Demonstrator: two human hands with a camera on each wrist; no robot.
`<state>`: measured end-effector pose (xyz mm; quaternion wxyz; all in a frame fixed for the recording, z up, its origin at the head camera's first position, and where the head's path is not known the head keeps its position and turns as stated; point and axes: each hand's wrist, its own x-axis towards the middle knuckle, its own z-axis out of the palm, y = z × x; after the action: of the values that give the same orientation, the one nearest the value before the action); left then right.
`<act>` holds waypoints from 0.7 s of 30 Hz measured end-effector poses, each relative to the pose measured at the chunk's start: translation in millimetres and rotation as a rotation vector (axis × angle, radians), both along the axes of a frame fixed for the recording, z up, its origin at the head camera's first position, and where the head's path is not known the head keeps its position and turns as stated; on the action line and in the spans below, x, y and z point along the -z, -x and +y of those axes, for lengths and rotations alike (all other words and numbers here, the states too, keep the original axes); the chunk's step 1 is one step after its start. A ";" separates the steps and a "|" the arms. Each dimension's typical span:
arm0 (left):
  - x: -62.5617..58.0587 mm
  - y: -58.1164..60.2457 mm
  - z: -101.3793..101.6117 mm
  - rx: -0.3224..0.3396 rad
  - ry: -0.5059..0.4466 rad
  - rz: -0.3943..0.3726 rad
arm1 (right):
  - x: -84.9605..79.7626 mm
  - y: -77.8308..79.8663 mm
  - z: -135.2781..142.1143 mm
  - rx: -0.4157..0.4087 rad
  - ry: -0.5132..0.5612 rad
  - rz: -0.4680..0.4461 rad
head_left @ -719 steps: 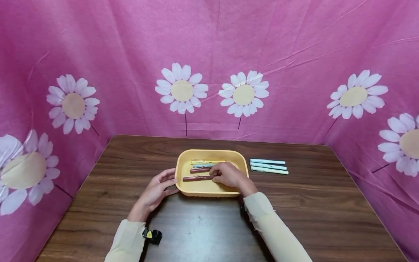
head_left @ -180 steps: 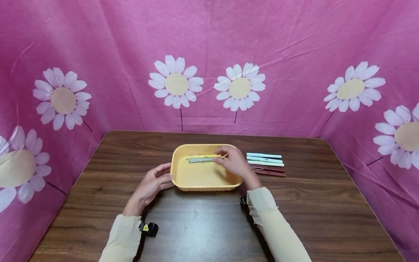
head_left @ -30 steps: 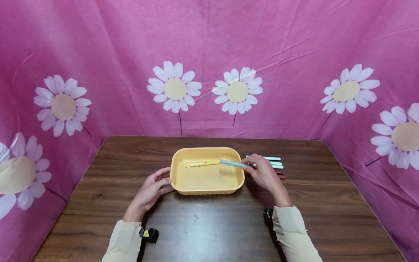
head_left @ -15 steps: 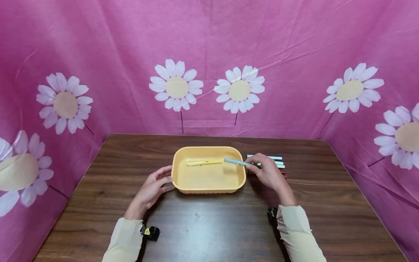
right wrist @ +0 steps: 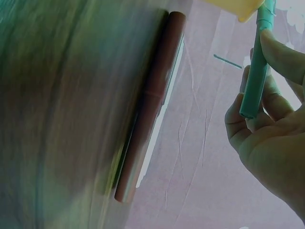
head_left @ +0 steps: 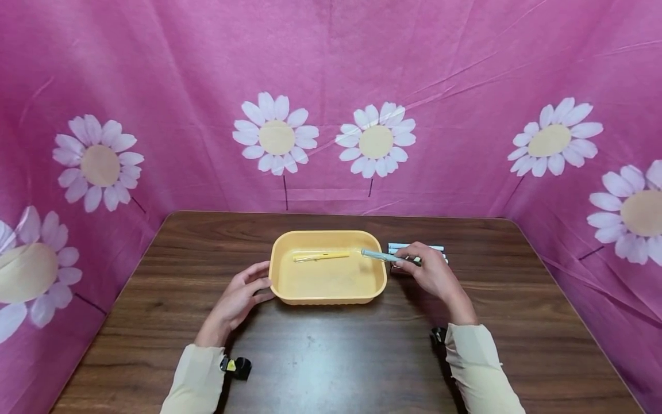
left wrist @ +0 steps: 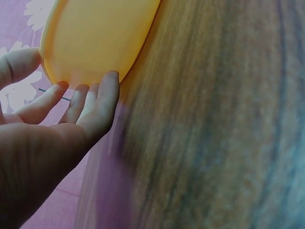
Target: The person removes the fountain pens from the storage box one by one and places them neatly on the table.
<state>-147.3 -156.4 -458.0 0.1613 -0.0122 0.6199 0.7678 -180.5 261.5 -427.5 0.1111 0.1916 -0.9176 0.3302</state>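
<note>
My right hand [head_left: 426, 269] pinches a grey-teal pen [head_left: 379, 255] between thumb and fingers. One end of that pen reaches over the right rim of a yellow tray [head_left: 326, 300], and its other end [right wrist: 255, 88] shows in the right wrist view. On the tray floor lies a yellow pen [head_left: 322, 257] with a clip. Fingertips of my left hand [head_left: 239, 299] touch the tray's left end, with relaxed fingers [left wrist: 102, 102] along the outer wall. Beneath my right hand a dark red pen [right wrist: 151, 102] rests on the table.
Light blue and pale green pens, including this light blue pen [head_left: 416, 247], lie right of the tray, partly covered by my right hand. The wooden table [head_left: 310, 356] ends at a pink flowered cloth [head_left: 331, 57] behind and at both sides.
Two dark red pens have gone from inside the tray to the table at its right. The grey-teal pen was picked up from beside the yellow one and carried right. Left hand stays put.
</note>
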 end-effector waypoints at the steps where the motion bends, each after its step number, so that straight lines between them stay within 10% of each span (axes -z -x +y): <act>1: 0.1 -0.2 -0.4 0.001 0.003 0.000 | -0.2 0.2 0.5 -0.006 -0.002 0.004; 21: 0.8 -0.7 -1.8 0.004 -0.001 -0.001 | 0.0 1.0 13.8 -0.050 -0.008 0.000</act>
<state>-146.6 -158.2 -458.8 0.1630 -0.0114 0.6193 0.7679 -181.5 275.2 -427.5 0.1022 0.2149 -0.9137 0.3294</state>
